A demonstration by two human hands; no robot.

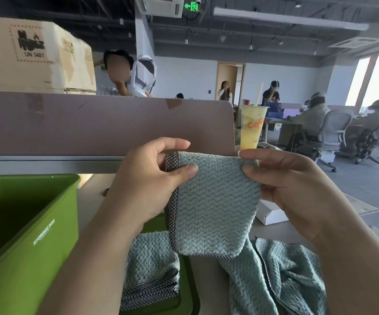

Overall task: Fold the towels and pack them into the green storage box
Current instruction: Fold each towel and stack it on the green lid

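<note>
nearest, loose towels [279,278] lie crumpled on the desk, then the left hand [147,183] and right hand [297,185] pinch a folded towel [215,205] by its top corners, soft, light and floppy, beside the green storage box [25,223].

A pale, smooth desk top [209,276] is carrying everything here, running back to a mauve partition panel at twelve o'clock. A glossy green plastic storage box [36,226] is sitting open at nine o'clock, its cavity showing nothing inside. At six o'clock a flat green plastic lid [188,289] is lying on the desk with a folded light-blue waffle-weave towel [150,267] resting on it. A crumpled light-blue towel with checked edging [281,276] is sprawling at five o'clock. A small white cardboard box [270,212] is lying at three o'clock, and a clear plastic cup of yellow drink [251,127] is standing at one o'clock.
</note>
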